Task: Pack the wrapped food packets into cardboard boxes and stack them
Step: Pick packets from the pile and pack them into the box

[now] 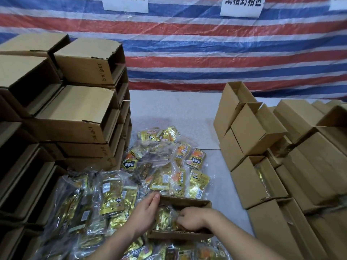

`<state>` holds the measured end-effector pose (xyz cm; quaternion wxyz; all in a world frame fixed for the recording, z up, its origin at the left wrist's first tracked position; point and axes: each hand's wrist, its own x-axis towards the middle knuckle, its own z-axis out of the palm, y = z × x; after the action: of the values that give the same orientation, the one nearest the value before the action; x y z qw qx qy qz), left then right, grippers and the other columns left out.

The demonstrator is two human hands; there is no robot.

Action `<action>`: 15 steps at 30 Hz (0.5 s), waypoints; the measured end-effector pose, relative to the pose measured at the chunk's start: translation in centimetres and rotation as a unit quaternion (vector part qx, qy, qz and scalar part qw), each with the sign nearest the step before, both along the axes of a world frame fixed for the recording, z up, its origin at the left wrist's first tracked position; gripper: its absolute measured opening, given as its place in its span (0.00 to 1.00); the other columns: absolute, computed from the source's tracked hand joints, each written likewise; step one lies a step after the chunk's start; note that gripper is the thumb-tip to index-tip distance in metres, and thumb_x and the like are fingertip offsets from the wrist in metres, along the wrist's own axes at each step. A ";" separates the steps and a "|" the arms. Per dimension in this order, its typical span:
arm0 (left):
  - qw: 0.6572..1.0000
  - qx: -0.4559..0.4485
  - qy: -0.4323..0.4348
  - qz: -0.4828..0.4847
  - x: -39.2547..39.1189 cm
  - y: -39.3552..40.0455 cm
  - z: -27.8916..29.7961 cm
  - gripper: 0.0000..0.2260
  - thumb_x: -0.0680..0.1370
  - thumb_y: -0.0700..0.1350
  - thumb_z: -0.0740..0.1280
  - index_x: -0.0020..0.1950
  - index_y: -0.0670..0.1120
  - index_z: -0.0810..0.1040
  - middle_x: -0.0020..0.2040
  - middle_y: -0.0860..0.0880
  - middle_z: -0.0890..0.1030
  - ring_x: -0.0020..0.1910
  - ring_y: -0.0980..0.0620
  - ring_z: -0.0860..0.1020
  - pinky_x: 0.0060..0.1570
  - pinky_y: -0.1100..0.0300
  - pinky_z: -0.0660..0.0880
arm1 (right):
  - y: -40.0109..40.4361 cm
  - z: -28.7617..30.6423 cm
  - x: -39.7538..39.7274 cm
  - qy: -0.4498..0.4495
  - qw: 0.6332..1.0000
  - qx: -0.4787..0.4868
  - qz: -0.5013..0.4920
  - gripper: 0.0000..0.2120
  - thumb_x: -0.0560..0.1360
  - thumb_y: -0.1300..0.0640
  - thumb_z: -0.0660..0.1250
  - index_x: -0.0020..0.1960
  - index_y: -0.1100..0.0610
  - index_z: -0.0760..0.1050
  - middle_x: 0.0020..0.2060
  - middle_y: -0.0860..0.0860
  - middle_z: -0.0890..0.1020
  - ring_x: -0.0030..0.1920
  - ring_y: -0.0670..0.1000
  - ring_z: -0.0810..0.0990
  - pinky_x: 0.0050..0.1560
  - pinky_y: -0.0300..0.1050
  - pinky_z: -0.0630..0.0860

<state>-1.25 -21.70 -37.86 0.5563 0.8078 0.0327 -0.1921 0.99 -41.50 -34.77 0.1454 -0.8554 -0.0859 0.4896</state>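
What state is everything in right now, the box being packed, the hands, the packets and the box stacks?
open box: flaps open, partly filled with packets.
left hand: resting on the box's left edge, fingers straight.
right hand: inside the box, fingers curled on a packet.
packet in box: being tucked in.
loose packets: heaped on the table, unpacked.
left box stacks: stacked, ends open, look empty.
right box stacks: stacked, some showing packets inside.

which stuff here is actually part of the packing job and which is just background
In the job:
open box being filled
gold packet inside it
left hand at the box's left wall
right hand pressing on the packet
loose packets on the table
empty boxes stacked left
boxes stacked right

Background:
striped tarp
paper signs
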 end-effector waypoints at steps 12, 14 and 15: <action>1.000 0.012 -0.001 0.018 0.0 -0.1 0.5 0.11 0.84 0.54 0.55 0.51 0.59 0.77 0.47 0.61 0.79 0.47 0.72 0.76 0.47 0.74 0.68 | 3.6 -0.3 -0.6 -0.025 0.991 0.124 -0.034 0.18 0.83 0.50 0.52 0.48 0.58 0.76 0.48 0.58 0.79 0.46 0.52 0.73 0.56 0.49 0.72; 1.000 -0.002 0.013 0.022 0.0 -0.1 0.4 0.14 0.84 0.56 0.55 0.51 0.56 0.79 0.47 0.52 0.83 0.47 0.59 0.80 0.48 0.65 0.72 | 2.5 0.4 -0.6 -0.031 0.988 0.144 -0.044 0.18 0.83 0.44 0.53 0.46 0.50 0.77 0.43 0.49 0.78 0.43 0.47 0.74 0.51 0.45 0.72; 1.000 -0.007 0.019 0.018 0.0 0.0 0.4 0.15 0.84 0.56 0.54 0.52 0.53 0.79 0.47 0.45 0.83 0.46 0.49 0.81 0.46 0.60 0.73 | 1.7 0.9 -0.5 -0.043 0.984 0.162 -0.053 0.18 0.82 0.41 0.55 0.41 0.48 0.76 0.37 0.45 0.76 0.39 0.45 0.73 0.44 0.42 0.71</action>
<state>-1.24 -21.73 -37.46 0.5648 0.7992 0.0569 -0.1977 0.44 -39.82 -33.86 0.3036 -0.8445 -0.1247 0.4233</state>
